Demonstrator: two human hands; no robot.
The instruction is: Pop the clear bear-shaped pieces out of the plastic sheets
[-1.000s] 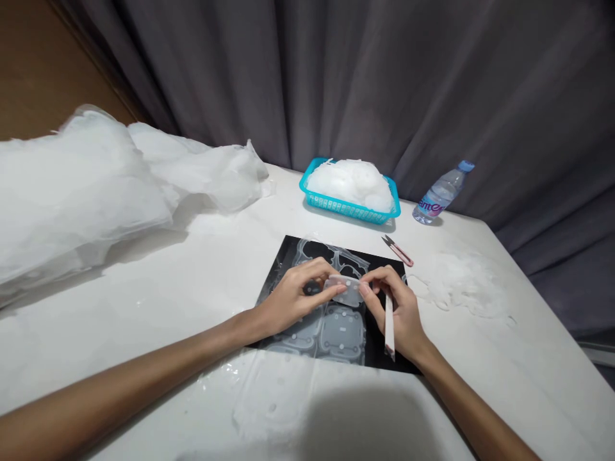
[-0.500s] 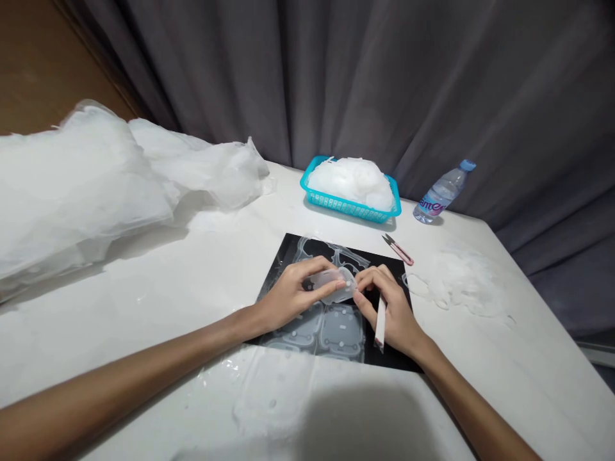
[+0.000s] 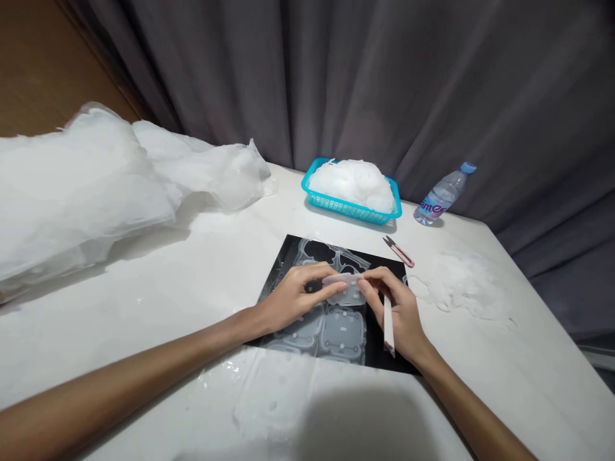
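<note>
Between my hands is a small translucent plastic piece (image 3: pixel 350 295) with rounded corners, raised above a black mat (image 3: pixel 283 266). My left hand (image 3: pixel 307 288) pinches its left part between thumb and fingers. The thumb and forefinger of my right hand (image 3: pixel 391 301) grip its right edge. A slim white stick-like tool (image 3: pixel 389 326) is tucked in the right palm and points down toward me; its kind I cannot make out. Under the hands, a clear moulded plastic sheet (image 3: pixel 342 333) with rounded panels and cut-out openings covers much of the mat and runs over its front edge.
Pink-handled thread snips (image 3: pixel 398 251) lie behind the mat. A turquoise basket (image 3: pixel 350 210) heaped with white translucent material stands farther back, beside a water bottle (image 3: pixel 444 195). Clear plastic scraps (image 3: pixel 473 282) are piled at right. Large white plastic bags (image 3: pixel 86 192) fill the left.
The plastic piece has been tilted to a flatter angle and shifted slightly right. My right hand has moved a little right, with its thumb now pressed on the piece.
</note>
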